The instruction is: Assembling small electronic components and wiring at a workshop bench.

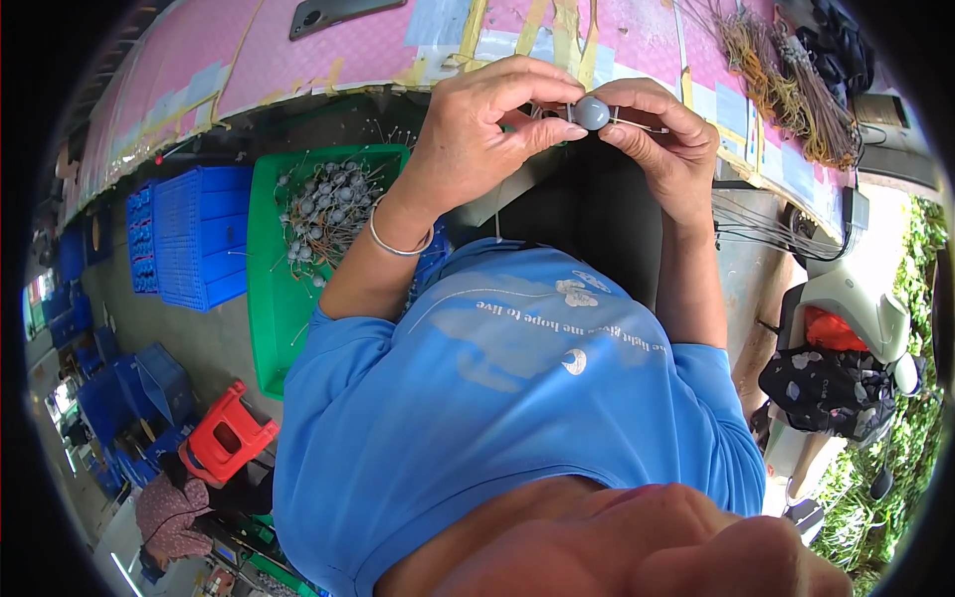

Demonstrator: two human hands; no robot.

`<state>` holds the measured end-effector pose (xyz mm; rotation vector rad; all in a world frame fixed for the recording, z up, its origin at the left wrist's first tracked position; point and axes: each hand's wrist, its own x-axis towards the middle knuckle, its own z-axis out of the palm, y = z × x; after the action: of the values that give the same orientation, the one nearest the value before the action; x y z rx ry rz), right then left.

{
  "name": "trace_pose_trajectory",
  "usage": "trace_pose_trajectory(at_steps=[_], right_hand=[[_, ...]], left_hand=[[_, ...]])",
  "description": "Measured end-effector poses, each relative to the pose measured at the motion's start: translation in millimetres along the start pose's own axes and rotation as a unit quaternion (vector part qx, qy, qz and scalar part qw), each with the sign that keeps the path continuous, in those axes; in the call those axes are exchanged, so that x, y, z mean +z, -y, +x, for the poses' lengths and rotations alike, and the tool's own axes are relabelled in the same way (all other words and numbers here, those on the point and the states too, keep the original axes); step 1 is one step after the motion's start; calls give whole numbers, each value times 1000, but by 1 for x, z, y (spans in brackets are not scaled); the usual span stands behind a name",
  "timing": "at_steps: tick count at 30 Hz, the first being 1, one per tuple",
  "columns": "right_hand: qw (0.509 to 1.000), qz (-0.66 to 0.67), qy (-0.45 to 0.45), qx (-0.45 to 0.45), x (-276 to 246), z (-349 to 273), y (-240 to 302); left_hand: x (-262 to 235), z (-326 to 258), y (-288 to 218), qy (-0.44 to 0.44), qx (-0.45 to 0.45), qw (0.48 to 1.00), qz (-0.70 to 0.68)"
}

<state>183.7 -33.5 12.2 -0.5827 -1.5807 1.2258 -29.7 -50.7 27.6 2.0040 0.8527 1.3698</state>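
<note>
A glossy grey round part (pixel 592 113) with thin wire leads is held over the near edge of the table. My left hand (pixel 487 134), a bangle on its wrist, pinches at the left side of the part, where a thin metal bit shows between its fingers. My right hand (pixel 662 139) grips the part from the right between thumb and forefinger. Leads stick out rightward beneath that forefinger. Beside my left forearm, a green tray (pixel 264 298) holds a heap of similar grey parts with wires (pixel 333 204).
A dark phone (pixel 343 12) lies on the pink, tape-patched table (pixel 368 50). Bundled wires (pixel 796 90) hang over its right end. Blue crates (pixel 204 239) and a red stool (pixel 229 435) stand left. Another person (pixel 174 512) is at lower left; a scooter (pixel 851 308) stands right.
</note>
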Motion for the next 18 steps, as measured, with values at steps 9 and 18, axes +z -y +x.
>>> trace_pose_trajectory(at_steps=[9, 18], right_hand=[[994, 92, 2, 65, -2, -10, -13], [985, 152, -44, 64, 9, -20, -21]], left_hand=[[1, -9, -14, 13, -39, 999, -23], [3, -22, -8, -11, -75, 995, -70]])
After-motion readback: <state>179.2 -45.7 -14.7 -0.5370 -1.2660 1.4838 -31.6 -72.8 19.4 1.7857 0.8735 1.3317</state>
